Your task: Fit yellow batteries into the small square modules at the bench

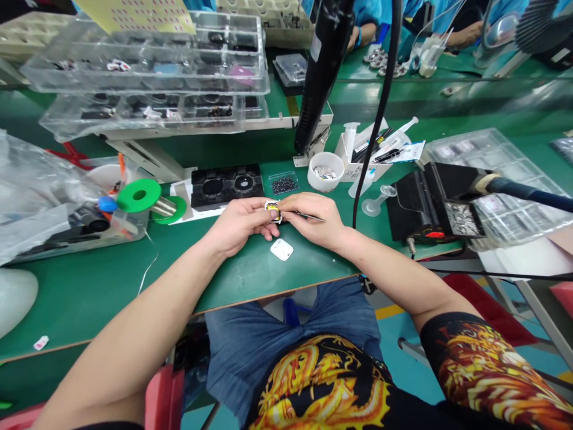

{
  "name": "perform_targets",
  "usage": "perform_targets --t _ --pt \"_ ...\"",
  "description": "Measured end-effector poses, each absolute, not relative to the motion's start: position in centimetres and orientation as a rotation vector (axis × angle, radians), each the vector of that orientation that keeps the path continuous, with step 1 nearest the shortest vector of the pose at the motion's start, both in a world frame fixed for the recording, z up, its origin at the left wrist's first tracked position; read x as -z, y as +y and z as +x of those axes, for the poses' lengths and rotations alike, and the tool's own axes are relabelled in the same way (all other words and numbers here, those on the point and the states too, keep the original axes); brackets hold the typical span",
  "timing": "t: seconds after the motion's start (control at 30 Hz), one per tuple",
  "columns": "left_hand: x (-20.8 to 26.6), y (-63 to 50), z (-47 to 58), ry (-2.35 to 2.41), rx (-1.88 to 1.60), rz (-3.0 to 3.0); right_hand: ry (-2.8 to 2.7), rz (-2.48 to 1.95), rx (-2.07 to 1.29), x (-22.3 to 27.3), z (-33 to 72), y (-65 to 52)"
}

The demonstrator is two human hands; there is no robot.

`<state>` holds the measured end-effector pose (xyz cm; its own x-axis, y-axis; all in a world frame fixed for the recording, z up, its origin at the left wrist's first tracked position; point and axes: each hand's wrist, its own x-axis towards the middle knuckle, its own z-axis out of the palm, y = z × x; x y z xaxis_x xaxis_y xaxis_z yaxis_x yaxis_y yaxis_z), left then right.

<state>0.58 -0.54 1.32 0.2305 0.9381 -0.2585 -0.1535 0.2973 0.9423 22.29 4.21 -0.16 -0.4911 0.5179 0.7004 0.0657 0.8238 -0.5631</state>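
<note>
Just beyond the table's front edge, my left hand [239, 222] grips a small white electronic housing [273, 209] with a yellow part inside. My right hand [316, 216] meets it from the other side. Its fingers are closed around slim metal tweezers [308, 215], whose rear end sticks out over the hand; the tips are hidden at the housing. Below the fingers, a white rounded-square cover [282, 249] lies flat on the green table [242, 275], apart from both hands.
Behind the hands are a black fixture plate [227, 184], a tray of tiny dark screws [283, 183] and a white cup [326, 172]. Solder wire [163, 206] stands left, a soldering-iron stand [414, 200] right. A black pole-like tool [323, 71] hangs overhead. Co-workers' hands [465, 36] show at the back.
</note>
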Motion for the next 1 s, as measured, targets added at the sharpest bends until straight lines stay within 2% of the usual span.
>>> perform_targets --t 0.33,0.63,1.0 --pt "-1.58 -0.59 0.61 1.039 -0.911 0.969 -1.944 -0.527 -0.776 -0.42 22.21 3.89" --pt "-1.22 -0.58 0.45 1.038 -0.936 0.956 -2.044 -0.437 -0.575 0.19 22.18 4.26" --pt "-1.62 -0.56 0.44 1.045 -0.905 0.953 -1.929 -0.472 -0.744 -0.30 22.05 4.02"
